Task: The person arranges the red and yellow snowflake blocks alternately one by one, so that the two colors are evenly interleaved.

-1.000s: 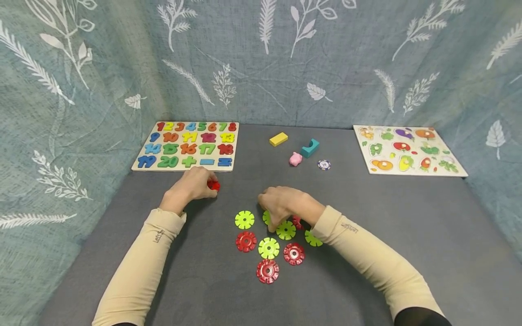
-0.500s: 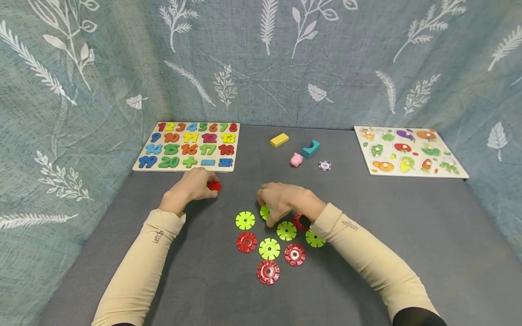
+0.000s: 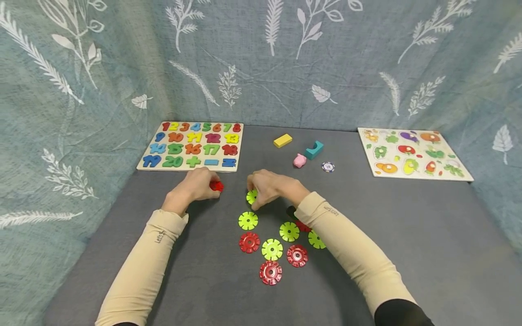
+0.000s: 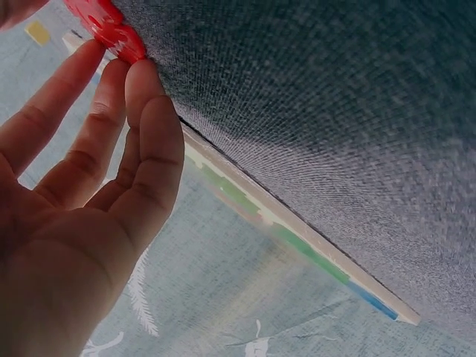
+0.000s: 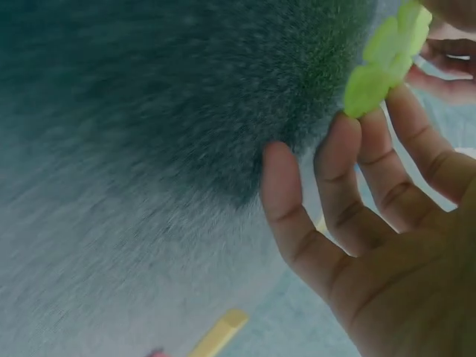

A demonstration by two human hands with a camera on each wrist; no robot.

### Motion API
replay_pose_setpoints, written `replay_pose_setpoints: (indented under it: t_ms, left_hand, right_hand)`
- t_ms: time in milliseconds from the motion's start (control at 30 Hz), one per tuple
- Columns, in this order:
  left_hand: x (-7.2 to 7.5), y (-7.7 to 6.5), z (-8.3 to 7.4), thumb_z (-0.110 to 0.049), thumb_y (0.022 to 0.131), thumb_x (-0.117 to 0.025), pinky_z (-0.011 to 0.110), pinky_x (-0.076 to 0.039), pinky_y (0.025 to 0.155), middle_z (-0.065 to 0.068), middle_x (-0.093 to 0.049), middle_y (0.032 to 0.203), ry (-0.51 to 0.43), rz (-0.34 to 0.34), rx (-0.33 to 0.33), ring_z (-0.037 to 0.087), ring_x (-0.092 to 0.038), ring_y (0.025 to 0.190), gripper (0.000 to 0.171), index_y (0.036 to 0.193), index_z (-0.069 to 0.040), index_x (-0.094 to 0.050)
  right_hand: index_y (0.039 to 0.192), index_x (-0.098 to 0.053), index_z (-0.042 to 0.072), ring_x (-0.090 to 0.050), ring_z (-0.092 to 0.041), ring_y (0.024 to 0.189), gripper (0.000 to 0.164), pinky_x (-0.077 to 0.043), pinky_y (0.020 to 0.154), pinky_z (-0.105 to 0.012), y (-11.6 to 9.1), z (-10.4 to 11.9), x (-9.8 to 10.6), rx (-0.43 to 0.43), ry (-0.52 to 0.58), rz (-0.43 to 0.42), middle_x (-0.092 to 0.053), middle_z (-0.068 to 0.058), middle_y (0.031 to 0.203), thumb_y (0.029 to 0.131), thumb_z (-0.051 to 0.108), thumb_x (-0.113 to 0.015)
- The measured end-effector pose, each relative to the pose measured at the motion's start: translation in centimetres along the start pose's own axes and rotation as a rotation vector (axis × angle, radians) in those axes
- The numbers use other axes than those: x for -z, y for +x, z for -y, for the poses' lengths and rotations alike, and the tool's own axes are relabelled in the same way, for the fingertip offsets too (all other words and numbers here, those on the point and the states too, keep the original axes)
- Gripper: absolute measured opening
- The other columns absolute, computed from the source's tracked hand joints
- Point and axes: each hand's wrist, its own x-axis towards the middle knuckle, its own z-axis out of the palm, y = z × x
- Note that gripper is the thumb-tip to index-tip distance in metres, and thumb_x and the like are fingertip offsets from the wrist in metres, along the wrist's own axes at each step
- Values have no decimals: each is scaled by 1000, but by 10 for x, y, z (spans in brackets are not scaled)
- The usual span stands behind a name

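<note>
Just in front of the number board, my left hand holds a red notched disc; the left wrist view shows its fingertips against the red disc. My right hand pinches a lime-green notched disc to the right of the left hand. In the right wrist view the green disc is tilted on edge at the fingertips. Nearer lie several more discs, among them a green disc, a red disc and another red disc. The right sleeve partly covers a green disc.
A number puzzle board stands behind the left hand, and a vegetable puzzle board lies at the far right. Between them are a yellow block, a teal arch block, a pink pig and a poker chip.
My right hand has moved left and farther back with the green disc, closer to the left hand. The left hand keeps its hold on the red disc in nearly the same place.
</note>
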Motion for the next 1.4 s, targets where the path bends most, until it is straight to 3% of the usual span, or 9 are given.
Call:
replay_pose_setpoints:
  t_ms: [267, 633, 933, 1400]
  left_hand:
    - [0, -1, 3, -20, 77, -76, 39, -48, 80, 12, -69, 98, -9, 12, -9, 24, -56, 87, 42, 113, 1, -68]
    - [0, -5, 1, -18, 76, -76, 36, -49, 77, 11, -68, 94, -39, 30, -15, 23, -55, 83, 43, 112, 3, -68]
    - [1, -3, 3, -19, 76, -76, 37, -49, 76, 11, -69, 93, -36, 37, -13, 22, -55, 81, 41, 111, 1, -69]
    - [4, -2, 3, -18, 77, -76, 36, -49, 75, 12, -69, 94, -38, 55, -20, 22, -55, 79, 41, 111, 3, -68]
  right_hand:
    - [112, -60, 9, -54, -18, 95, 49, -48, 83, -31, 25, 5, 3, -53, 26, -76, -60, -5, 107, 75, 36, -77]
    - [113, -63, 8, -57, -17, 91, 46, -50, 81, -29, 49, 16, -8, -103, 9, -143, -62, -6, 109, 79, 37, -73]
    - [113, -67, 7, -60, -14, 91, 40, -50, 83, -28, 53, 22, -8, -16, -28, -199, -69, -4, 107, 86, 36, -72]
    - [124, -65, 10, -62, -16, 110, 46, -48, 97, -29, 52, 21, -11, -26, 26, -201, -67, -3, 123, 86, 34, -73]
